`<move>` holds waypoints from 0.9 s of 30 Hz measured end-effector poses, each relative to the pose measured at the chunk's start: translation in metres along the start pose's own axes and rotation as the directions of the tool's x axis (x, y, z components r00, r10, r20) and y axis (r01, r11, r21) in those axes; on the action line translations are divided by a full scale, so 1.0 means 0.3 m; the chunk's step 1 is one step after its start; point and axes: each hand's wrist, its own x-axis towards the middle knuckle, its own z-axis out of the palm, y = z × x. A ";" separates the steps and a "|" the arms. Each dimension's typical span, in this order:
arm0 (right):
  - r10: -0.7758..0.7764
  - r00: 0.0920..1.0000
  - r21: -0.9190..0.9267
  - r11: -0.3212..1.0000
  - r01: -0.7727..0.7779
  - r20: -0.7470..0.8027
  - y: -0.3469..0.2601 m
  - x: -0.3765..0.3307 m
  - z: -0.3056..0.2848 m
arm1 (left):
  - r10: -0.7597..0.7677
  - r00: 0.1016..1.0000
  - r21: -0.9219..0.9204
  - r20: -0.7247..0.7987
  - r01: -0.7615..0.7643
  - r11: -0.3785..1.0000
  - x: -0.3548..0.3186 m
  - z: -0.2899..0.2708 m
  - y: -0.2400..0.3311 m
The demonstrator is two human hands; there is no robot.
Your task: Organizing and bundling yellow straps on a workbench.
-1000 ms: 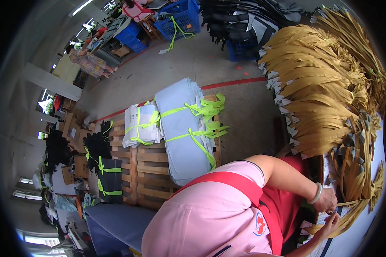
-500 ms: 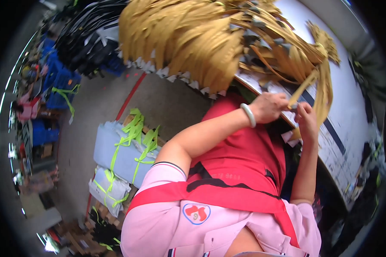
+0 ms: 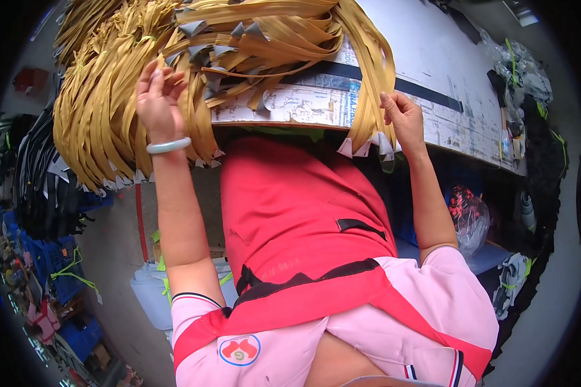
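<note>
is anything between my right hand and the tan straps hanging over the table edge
Nothing visible. The right hand is right at the right-hand edge of the tan straps, though whether the fingertips touch them is hard to tell. The dark strip on the table passes beneath the straps, not between.

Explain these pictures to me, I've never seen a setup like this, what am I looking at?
There's no machine: these are a person's two bare hands. The view comes from a fisheye camera worn on the head, looking down, so edges curve and the red apron shows. On the white tabletop lie heaped tan straps and a dark strap. The left hand, with a pale bangle at its wrist, is by the heap; the right hand is at a strap bundle draped over the edge. Whether either grips anything, I can't tell.
</note>
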 end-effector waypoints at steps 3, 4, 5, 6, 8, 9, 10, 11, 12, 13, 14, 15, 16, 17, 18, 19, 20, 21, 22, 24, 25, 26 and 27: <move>0.042 0.995 -0.065 0.997 -0.048 -0.090 0.038 -0.082 -0.080 | -0.015 1.000 0.074 0.024 0.013 0.997 -0.024 -0.113 -0.010; 0.038 0.997 -0.152 0.987 -0.048 -0.070 0.045 -0.117 -0.094 | -0.049 0.996 0.103 0.072 0.041 0.994 -0.076 -0.121 -0.052; 0.035 0.998 -0.239 0.970 -0.045 -0.045 0.051 -0.149 -0.104 | -0.104 0.989 0.167 0.106 0.086 0.982 -0.140 -0.110 -0.093; -0.101 0.995 -0.346 0.933 0.101 0.019 0.057 -0.183 -0.112 | -0.152 0.971 0.227 0.186 0.108 0.968 -0.210 -0.077 -0.134; -0.082 0.989 -0.516 0.846 0.133 0.121 0.026 -0.235 -0.100 | -0.258 0.906 0.352 0.337 0.133 0.927 -0.335 -0.026 -0.200; 0.011 0.992 -0.556 0.829 0.063 0.129 0.002 -0.249 -0.092 | -0.317 0.862 0.368 0.396 0.167 0.915 -0.386 -0.001 -0.239; 0.013 0.992 -0.557 0.829 0.059 0.125 0.007 -0.252 -0.097 | -0.378 0.807 0.442 0.453 0.165 0.882 -0.437 0.046 -0.258; 0.015 0.998 -0.642 0.766 0.031 0.067 0.016 -0.250 -0.099 | -0.418 0.729 0.489 0.541 0.131 0.862 -0.469 0.079 -0.277; 0.009 1.000 -0.719 0.695 0.000 0.009 0.025 -0.246 -0.099 | -0.426 0.678 0.503 0.598 0.096 0.859 -0.502 0.114 -0.295; 0.005 1.000 -0.718 0.696 0.003 0.009 0.053 -0.242 -0.106 | -0.426 0.641 0.518 0.638 0.051 0.854 -0.526 0.134 -0.323; 0.068 0.996 -0.706 0.708 -0.002 0.065 0.095 -0.238 -0.119 | -0.396 0.599 0.525 0.696 -0.049 0.850 -0.542 0.165 -0.330; 0.129 0.984 -0.693 0.721 -0.007 0.124 0.106 -0.235 -0.119 | -0.370 0.550 0.524 0.748 -0.148 0.839 -0.556 0.192 -0.334; 0.178 0.972 -0.629 0.776 -0.042 0.154 0.112 -0.238 -0.112 | -0.350 0.521 0.511 0.779 -0.202 0.836 -0.570 0.220 -0.336; 0.175 0.972 -0.627 0.778 -0.038 0.159 0.093 -0.241 -0.095 | -0.332 0.492 0.498 0.805 -0.254 0.829 -0.581 0.249 -0.327; 0.122 0.972 -0.602 0.798 0.023 0.199 0.057 -0.246 -0.075 | -0.345 0.450 0.510 0.824 -0.321 0.798 -0.588 0.273 -0.315; 0.069 0.969 -0.574 0.815 0.083 0.238 0.018 -0.252 -0.052 | -0.347 0.457 0.516 0.819 -0.322 0.794 -0.596 0.301 -0.314; 0.065 0.965 -0.560 0.824 0.091 0.253 -0.028 -0.259 -0.028 | -0.195 0.449 0.418 0.872 -0.477 0.774 -0.601 0.337 -0.315; 0.061 0.965 -0.556 0.825 0.096 0.256 -0.045 -0.259 -0.011 | -0.042 0.410 0.312 0.911 -0.620 0.720 -0.602 0.377 -0.314; -0.021 0.958 -0.523 0.834 0.174 0.285 -0.057 -0.258 0.004 | 0.005 0.373 0.265 0.928 -0.670 0.693 -0.605 0.410 -0.310; -0.208 0.932 -0.508 0.793 0.337 0.296 -0.091 -0.244 0.023 | 0.026 0.374 0.270 0.927 -0.713 0.648 -0.591 0.441 -0.306; -0.209 0.932 -0.504 0.795 0.339 0.296 -0.099 -0.231 0.021 | 0.047 0.374 0.272 0.926 -0.750 0.602 -0.581 0.448 -0.304; -0.176 0.937 -0.450 0.841 0.302 0.301 -0.102 -0.218 0.016 | 0.056 0.371 0.262 0.927 -0.747 0.611 -0.568 0.448 -0.302; -0.143 0.941 -0.393 0.881 0.262 0.308 -0.103 -0.212 0.016 | 0.052 0.372 0.265 0.927 -0.747 0.609 -0.566 0.438 -0.303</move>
